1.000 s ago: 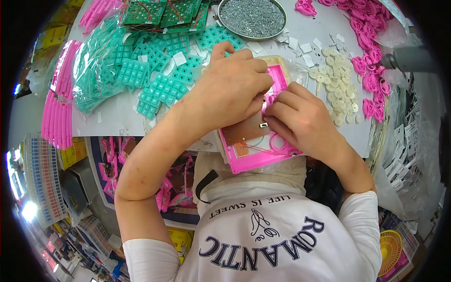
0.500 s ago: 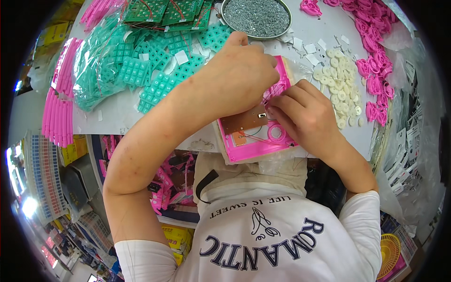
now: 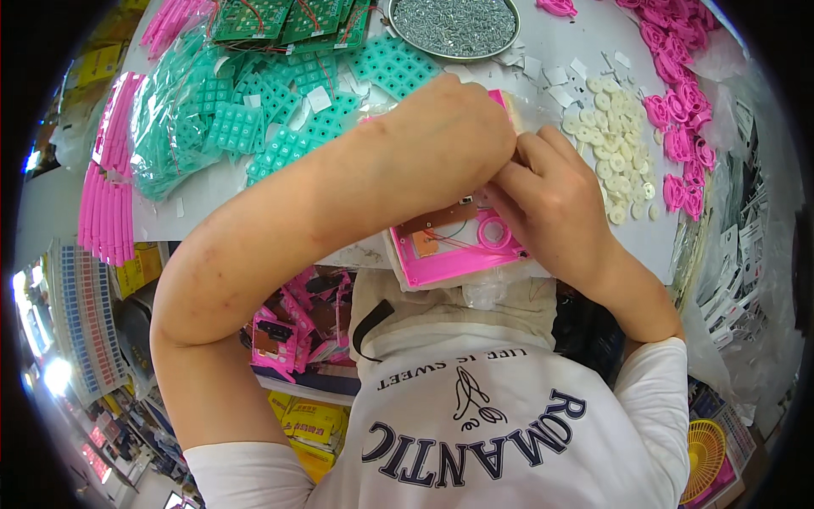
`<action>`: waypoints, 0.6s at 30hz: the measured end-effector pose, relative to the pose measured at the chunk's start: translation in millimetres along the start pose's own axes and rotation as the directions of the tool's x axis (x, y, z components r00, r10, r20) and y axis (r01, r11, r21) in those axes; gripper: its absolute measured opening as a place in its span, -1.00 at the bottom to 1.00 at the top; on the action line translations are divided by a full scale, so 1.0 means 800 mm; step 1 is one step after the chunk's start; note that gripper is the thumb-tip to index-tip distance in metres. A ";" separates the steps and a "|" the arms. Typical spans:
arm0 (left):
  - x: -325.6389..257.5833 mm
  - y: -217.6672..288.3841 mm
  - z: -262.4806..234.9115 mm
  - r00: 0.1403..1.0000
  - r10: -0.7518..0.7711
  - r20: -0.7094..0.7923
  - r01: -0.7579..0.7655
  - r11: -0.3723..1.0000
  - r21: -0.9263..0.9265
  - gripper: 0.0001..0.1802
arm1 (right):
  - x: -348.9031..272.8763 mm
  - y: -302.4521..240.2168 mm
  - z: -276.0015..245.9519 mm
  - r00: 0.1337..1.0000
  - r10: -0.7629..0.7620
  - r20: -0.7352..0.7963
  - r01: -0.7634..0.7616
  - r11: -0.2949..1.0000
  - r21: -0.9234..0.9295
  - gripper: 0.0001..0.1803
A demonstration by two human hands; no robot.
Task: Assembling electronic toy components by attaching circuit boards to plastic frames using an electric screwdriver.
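Observation:
A pink plastic casing (image 3: 441, 268) lies in front of me at the table's near edge, open side up. In it are a brown circuit board (image 3: 428, 219), thin wires and a pink ring (image 3: 494, 231). My left hand (image 3: 462, 127) reaches across the upper part of the casing, its back toward the view and its fingers hidden. At the casing's right side is my right hand (image 3: 555, 204), fingers bent and pressed together close to my left hand. What the right fingertips hold is hidden.
Teal rubber keypads (image 3: 288, 148), some bagged, lie left, with green circuit boards (image 3: 314, 21) behind. A round metal dish of screws (image 3: 454, 27) stands at the back. Cream plastic discs (image 3: 615, 153) and pink plastic parts (image 3: 674, 93) lie right. Pink strips (image 3: 108, 204) line the left edge.
My left hand has turned over with its wrist bent, its fingers dropping out of sight, and the left elbow has swung outward. The right hand stays at the casing, its fingers slightly shifted.

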State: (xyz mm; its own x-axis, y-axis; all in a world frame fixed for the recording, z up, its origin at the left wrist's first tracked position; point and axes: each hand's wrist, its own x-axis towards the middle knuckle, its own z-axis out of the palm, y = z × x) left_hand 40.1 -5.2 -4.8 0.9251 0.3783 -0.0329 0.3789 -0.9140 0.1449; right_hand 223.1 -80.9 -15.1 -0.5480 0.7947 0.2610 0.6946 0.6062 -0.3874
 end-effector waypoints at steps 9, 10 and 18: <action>-0.033 -0.011 0.009 0.920 -0.369 -0.135 0.283 0.861 -0.422 -0.85 | 0.039 0.005 -0.019 0.977 -0.051 0.209 0.061 0.997 -0.042 -0.83; -0.037 -0.009 0.010 0.914 -0.377 -0.153 0.280 0.855 -0.436 -0.85 | 0.037 0.013 -0.011 0.989 -0.072 0.128 0.073 0.997 0.002 -0.83; -0.039 -0.007 0.014 0.903 -0.408 -0.138 0.314 0.842 -0.438 -0.87 | 0.036 0.041 0.032 0.980 -0.076 -0.185 0.110 0.977 0.182 -0.85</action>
State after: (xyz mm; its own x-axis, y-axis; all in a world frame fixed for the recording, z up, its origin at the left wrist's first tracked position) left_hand 9.2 -13.3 -15.7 0.6770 0.7345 0.0472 0.5990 -0.5871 0.5445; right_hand 217.9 -39.1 -43.0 -0.5037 0.7383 0.4485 0.5336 0.6742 -0.5107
